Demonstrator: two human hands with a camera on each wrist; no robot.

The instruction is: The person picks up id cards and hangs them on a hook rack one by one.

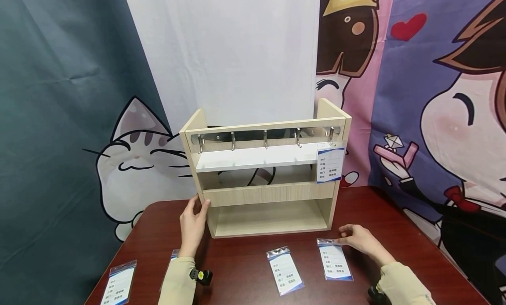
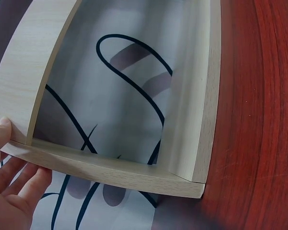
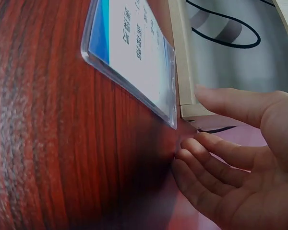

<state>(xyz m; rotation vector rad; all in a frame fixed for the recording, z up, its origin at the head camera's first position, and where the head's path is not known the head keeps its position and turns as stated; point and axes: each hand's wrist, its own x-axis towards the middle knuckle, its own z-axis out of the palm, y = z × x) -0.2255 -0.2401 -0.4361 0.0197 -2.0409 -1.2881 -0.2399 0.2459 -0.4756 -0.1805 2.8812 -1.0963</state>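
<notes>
A pale wooden rack (image 1: 269, 195) with a white shelf board and a row of metal hooks (image 1: 265, 139) stands upright on the table. My left hand (image 1: 193, 221) grips its left side panel, thumb on the front and fingers behind, as the left wrist view (image 2: 14, 182) also shows. One clear-sleeved badge (image 1: 330, 165) hangs from the rightmost hook. Beside the top edge of another badge (image 1: 335, 262), lying on the table, is my right hand (image 1: 361, 241). In the right wrist view its thumb and fingers (image 3: 216, 158) are spread apart with nothing between them, close to that badge (image 3: 134, 52).
Another badge (image 1: 284, 270) lies on the table in front of the rack. One more badge (image 1: 118, 284) is at the table's left edge, and a further badge (image 1: 174, 255) is mostly hidden by the left forearm. Printed curtains (image 1: 237, 54) hang behind the red-brown table (image 1: 237, 270).
</notes>
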